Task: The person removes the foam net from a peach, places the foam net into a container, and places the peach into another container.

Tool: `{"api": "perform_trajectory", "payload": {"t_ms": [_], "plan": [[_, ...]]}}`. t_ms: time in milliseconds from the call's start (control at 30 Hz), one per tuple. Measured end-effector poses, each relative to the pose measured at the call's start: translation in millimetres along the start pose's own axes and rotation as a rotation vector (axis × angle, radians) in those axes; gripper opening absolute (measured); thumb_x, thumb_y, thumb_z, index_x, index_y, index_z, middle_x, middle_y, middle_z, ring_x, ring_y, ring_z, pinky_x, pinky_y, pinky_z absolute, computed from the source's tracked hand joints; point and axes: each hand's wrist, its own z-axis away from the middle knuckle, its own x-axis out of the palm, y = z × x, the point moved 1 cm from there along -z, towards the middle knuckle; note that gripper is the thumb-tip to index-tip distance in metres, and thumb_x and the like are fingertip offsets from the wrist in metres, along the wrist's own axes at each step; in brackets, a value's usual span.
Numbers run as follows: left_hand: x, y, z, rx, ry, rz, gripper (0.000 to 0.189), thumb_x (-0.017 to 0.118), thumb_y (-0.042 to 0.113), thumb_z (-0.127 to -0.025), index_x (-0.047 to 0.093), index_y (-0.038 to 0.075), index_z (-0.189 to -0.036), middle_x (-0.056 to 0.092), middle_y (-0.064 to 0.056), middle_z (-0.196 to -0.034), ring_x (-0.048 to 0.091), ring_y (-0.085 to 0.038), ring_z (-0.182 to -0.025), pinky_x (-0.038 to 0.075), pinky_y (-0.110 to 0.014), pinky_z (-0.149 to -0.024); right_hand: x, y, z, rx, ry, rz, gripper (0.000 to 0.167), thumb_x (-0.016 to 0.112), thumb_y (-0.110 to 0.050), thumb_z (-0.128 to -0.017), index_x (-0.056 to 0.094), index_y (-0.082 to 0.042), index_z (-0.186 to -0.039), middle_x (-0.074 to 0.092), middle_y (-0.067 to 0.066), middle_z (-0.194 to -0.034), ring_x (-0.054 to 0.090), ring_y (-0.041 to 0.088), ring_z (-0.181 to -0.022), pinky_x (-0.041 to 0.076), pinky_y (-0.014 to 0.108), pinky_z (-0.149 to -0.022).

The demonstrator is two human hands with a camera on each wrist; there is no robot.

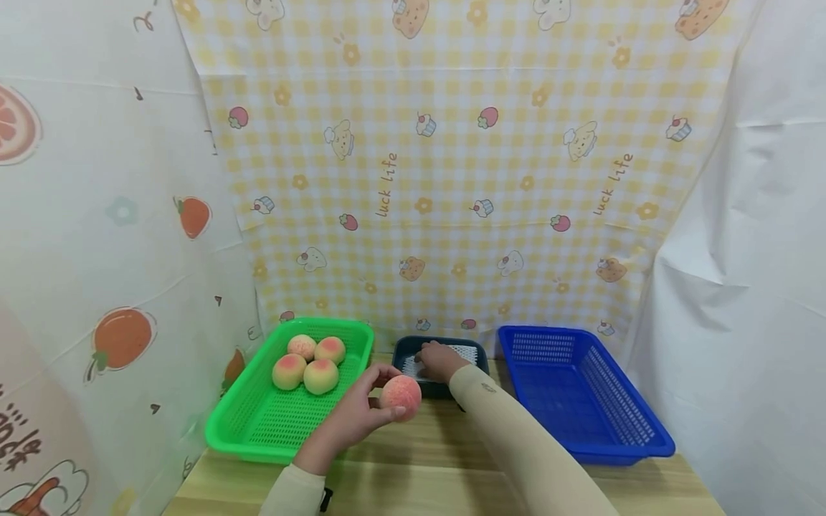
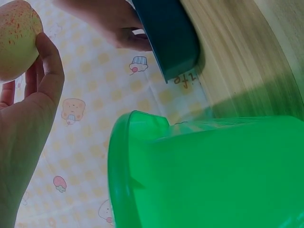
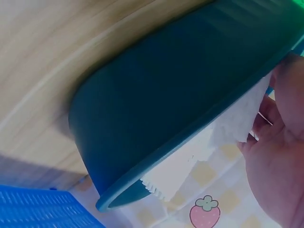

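My left hand point(image 1: 361, 412) grips a peach point(image 1: 401, 398) with fingers and thumb, in front of the dark teal bin point(image 1: 441, 389). In the left wrist view the peach point(image 2: 18, 40) is partly cut off by the frame edge. My right hand point(image 1: 441, 360) reaches down into the bin, which holds white foam netting point(image 1: 466, 352). In the right wrist view the fingers point(image 3: 267, 116) curl at a piece of white foam net point(image 3: 240, 114) by the rim; some fingertips are hidden.
On the left stands a green basket point(image 1: 226, 433) with several peaches point(image 1: 320, 376) towards its back. A blue basket point(image 1: 652, 430) stands on the right. All rest on a wooden table point(image 1: 413, 487), before a checked cloth point(image 1: 452, 179).
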Motion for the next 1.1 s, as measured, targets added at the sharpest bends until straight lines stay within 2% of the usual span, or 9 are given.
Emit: {"api": "perform_trajectory", "payload": {"t_ms": [67, 233, 567, 700, 900, 1100], "plan": [[0.6, 1.0, 0.3, -0.01, 0.003, -0.004, 0.052, 0.086, 0.025, -0.099, 0.058, 0.014, -0.141, 0.062, -0.009, -0.139, 0.059, -0.029, -0.127, 0.06, -0.038, -0.094, -8, -5, 6.1, -0.003, 0.013, -0.013, 0.032, 0.081, -0.027, -0.104, 0.08, -0.011, -0.132, 0.072, 0.006, -0.119, 0.069, 0.026, -0.115, 0.059, 0.043, -0.102], [2.2, -0.2, 0.1, -0.021, 0.005, -0.012, 0.053, 0.087, 0.026, -0.098, 0.058, 0.015, -0.141, 0.062, -0.008, -0.139, 0.059, -0.028, -0.128, 0.059, -0.039, -0.097, -9, -1, 13.0, -0.01, 0.109, -0.024, 0.033, 0.078, -0.033, -0.106, 0.08, -0.012, -0.132, 0.071, 0.007, -0.122, 0.067, 0.026, -0.114, 0.057, 0.044, -0.104], [-0.3, 2.5, 0.8, -0.018, 0.028, -0.029, 0.055, 0.088, 0.027, -0.097, 0.058, 0.015, -0.141, 0.062, -0.007, -0.138, 0.058, -0.026, -0.128, 0.056, -0.043, -0.102, -45, -3, 50.2, 0.016, 0.265, -0.25, 0.036, 0.074, -0.026, -0.109, 0.073, -0.005, -0.139, 0.068, 0.013, -0.136, 0.065, 0.034, -0.128, 0.054, 0.052, -0.11], [-0.4, 4.1, 1.7, -0.016, 0.025, -0.037, 0.055, 0.088, 0.028, -0.097, 0.058, 0.013, -0.141, 0.063, -0.007, -0.138, 0.059, -0.026, -0.128, 0.055, -0.045, -0.103, -53, -6, 71.6, 0.04, 0.313, -0.324, 0.035, 0.073, -0.025, -0.109, 0.073, -0.004, -0.137, 0.067, 0.013, -0.135, 0.064, 0.035, -0.129, 0.053, 0.054, -0.111], [1.5, 3.1, 1.8, -0.025, 0.021, -0.063, 0.056, 0.088, 0.029, -0.097, 0.058, 0.014, -0.141, 0.064, -0.006, -0.138, 0.06, -0.025, -0.127, 0.056, -0.043, -0.102, -60, -17, 114.3, 0.06, 0.375, -0.443, 0.033, 0.072, -0.024, -0.11, 0.073, -0.005, -0.136, 0.066, 0.013, -0.133, 0.063, 0.034, -0.127, 0.054, 0.056, -0.108], [5.2, 5.4, 1.3, -0.015, 0.013, -0.062, 0.057, 0.089, 0.028, -0.096, 0.057, 0.014, -0.141, 0.063, -0.007, -0.138, 0.06, -0.025, -0.125, 0.056, -0.039, -0.101, -68, -28, 160.5, 0.082, 0.408, -0.689, 0.031, 0.072, -0.027, -0.11, 0.073, -0.013, -0.138, 0.07, 0.006, -0.136, 0.065, 0.032, -0.129, 0.057, 0.055, -0.106]]}}
